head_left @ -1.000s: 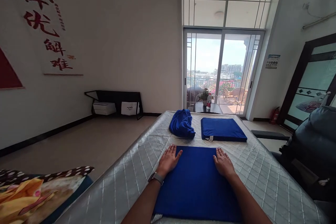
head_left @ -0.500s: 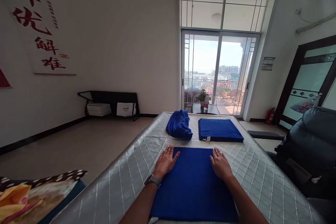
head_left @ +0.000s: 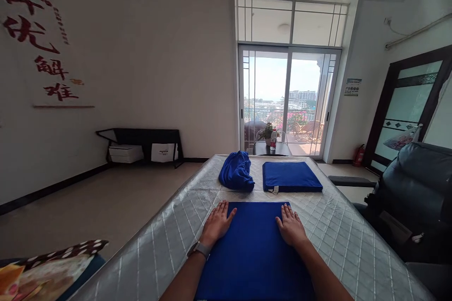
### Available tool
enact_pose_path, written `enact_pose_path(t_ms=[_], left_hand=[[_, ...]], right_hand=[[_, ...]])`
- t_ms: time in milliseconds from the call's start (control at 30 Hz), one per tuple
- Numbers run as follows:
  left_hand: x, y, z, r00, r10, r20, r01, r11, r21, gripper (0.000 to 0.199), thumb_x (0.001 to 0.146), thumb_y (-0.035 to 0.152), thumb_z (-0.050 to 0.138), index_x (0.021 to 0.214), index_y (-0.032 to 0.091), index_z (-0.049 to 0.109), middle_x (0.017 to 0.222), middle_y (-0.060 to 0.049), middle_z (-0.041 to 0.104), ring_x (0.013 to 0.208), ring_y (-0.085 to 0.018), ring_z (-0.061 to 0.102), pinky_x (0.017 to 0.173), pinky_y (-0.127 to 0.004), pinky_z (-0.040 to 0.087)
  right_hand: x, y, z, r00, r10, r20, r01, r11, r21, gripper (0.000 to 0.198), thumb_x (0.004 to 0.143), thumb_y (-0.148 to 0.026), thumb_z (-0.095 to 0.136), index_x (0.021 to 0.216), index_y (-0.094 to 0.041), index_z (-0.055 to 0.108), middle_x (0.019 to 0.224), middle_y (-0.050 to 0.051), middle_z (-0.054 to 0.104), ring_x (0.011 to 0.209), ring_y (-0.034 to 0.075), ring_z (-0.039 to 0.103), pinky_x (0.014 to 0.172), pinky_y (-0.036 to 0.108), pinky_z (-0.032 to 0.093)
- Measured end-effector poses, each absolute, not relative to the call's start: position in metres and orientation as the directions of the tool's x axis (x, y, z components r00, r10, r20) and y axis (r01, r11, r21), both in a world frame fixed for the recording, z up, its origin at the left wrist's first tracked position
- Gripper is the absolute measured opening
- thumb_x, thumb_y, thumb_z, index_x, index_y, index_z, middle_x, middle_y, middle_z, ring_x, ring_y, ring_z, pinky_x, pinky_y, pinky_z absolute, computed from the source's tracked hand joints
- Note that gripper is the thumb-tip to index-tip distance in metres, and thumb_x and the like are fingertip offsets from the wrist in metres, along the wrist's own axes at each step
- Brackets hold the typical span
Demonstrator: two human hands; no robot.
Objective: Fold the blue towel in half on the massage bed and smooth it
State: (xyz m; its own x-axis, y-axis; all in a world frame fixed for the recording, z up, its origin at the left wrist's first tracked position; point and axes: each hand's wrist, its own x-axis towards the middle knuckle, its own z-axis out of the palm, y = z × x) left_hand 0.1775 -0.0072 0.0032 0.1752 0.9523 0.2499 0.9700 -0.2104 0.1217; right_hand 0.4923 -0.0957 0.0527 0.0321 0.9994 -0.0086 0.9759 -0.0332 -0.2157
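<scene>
In front of me a blue cloth (head_left: 254, 254), folded into a smooth rectangle, lies flat on the silver quilted tabletop. My left hand (head_left: 217, 223) rests flat at its far left corner, fingers stretched out and thumb on the cloth. Over the far right corner lies my right hand (head_left: 291, 225), fingers also extended, with its thumb pointing inward. Beyond the hands sits a crumpled blue cloth (head_left: 236, 171) on the left. To its right is a neat stack of folded blue cloth (head_left: 292, 176) with a white tag at its near edge.
The silver quilted cover (head_left: 151, 249) spreads to both sides of the cloth. A dark armchair (head_left: 413, 197) stands close on the right. Printed fabric (head_left: 49, 273) lies at the lower left. Past the far edge, a small table (head_left: 259, 149) holds a bottle (head_left: 273, 140) and a plant.
The view has shifted slightly, so the whole scene sits a little lower and further left. Both hands keep their places flat at the cloth's far corners.
</scene>
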Motion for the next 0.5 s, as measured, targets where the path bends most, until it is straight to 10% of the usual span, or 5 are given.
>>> enact_pose_path(t_ms=[500], left_hand=[[0.1785,-0.0121,0.0056,0.211,0.945,0.25,0.969,-0.235,0.07,0.066,0.103,0.051,0.023,0.154,0.011,0.035,0.162,-0.014,0.031,0.15,-0.028,0.026,0.121,-0.045,0.025]], right_hand=[[0.4928,-0.0955,0.0528,0.035,0.999,-0.026,0.975,-0.04,-0.219,0.073,0.099,-0.05,0.015,0.159,-0.008,0.014,0.168,0.008,0.009,0.154,0.019,0.004,0.124,0.039,0.002]])
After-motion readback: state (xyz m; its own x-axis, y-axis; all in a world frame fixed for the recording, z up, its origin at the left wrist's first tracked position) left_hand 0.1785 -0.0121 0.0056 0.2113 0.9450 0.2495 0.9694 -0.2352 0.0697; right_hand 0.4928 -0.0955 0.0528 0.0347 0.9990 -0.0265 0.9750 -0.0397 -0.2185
